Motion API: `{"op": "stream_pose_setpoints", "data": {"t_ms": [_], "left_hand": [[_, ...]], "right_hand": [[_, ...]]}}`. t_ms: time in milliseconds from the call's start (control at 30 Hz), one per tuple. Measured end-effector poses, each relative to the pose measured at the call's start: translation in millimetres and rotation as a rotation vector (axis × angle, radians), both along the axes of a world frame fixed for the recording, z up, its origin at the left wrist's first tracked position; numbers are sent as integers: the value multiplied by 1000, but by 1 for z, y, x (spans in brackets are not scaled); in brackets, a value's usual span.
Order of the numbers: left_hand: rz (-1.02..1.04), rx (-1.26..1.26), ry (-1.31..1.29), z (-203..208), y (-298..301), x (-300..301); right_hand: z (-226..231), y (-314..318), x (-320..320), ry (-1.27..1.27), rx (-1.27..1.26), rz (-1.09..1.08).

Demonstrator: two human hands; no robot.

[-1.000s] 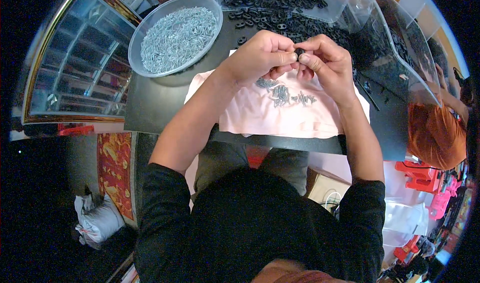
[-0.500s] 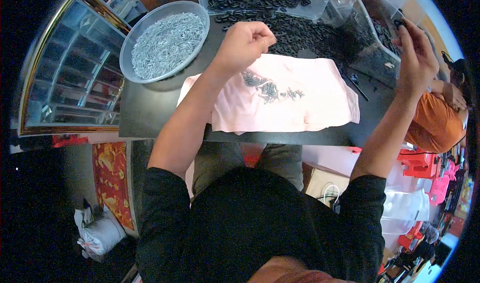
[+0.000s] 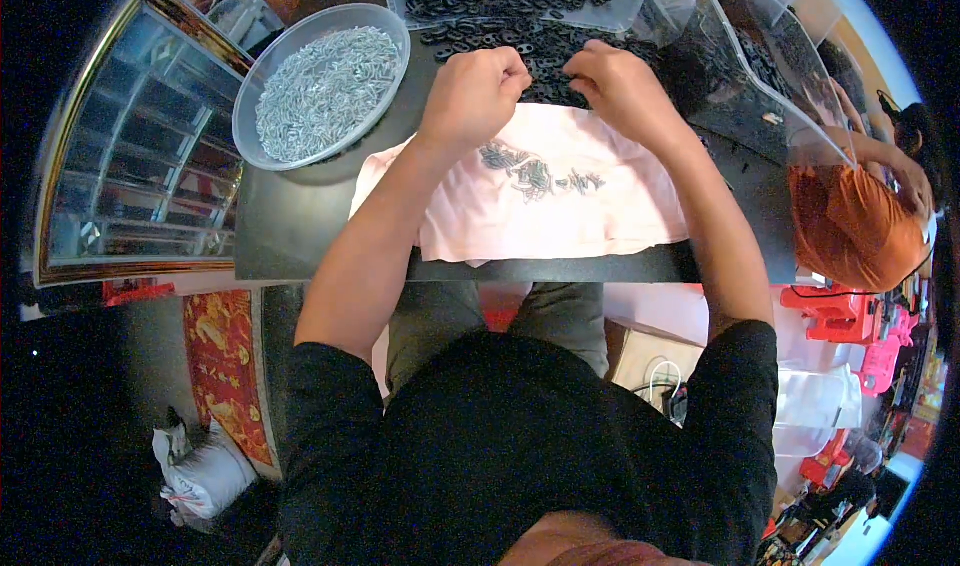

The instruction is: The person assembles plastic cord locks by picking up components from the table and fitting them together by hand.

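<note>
My left hand is raised over the far left part of a pale pink cloth, its fingers curled into a pinch. Whatever it may hold is hidden. Across from it, my right hand reaches over the heap of small black ring-shaped parts with fingers bent and a gap between thumb and forefinger. Nothing shows between them. On the cloth, below both hands, lies a loose row of small silvery metal pins.
A round clear tub full of silvery pins stands at the left. Clear bins with black parts line the far side and the right. A gilt-framed glass panel leans at the left. Another person in orange sits at right.
My right hand has swung left from the bin on the right, where a small black part was at its fingertips, to the black heap. My left hand has hardly moved.
</note>
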State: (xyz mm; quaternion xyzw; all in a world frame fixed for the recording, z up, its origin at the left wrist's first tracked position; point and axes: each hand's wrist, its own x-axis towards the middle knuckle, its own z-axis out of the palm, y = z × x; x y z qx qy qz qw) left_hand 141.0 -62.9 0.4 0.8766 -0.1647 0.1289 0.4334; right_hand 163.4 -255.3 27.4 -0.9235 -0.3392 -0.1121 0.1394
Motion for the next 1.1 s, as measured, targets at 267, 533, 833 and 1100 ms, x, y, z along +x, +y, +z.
{"op": "stream_pose_setpoints", "data": {"t_ms": [267, 533, 833, 1100], "left_hand": [[-72, 76, -84, -6, 2, -1], [-501, 85, -238, 5, -18, -28], [-564, 379, -180, -1, -31, -35], [-380, 6, 67, 10, -21, -28]], "right_hand": [[-14, 10, 13, 59, -32, -47], [4, -4, -15, -182, 200, -27], [-6, -17, -22, 505, 843, -44], [-2, -15, -28, 768, 1102, -18]]}}
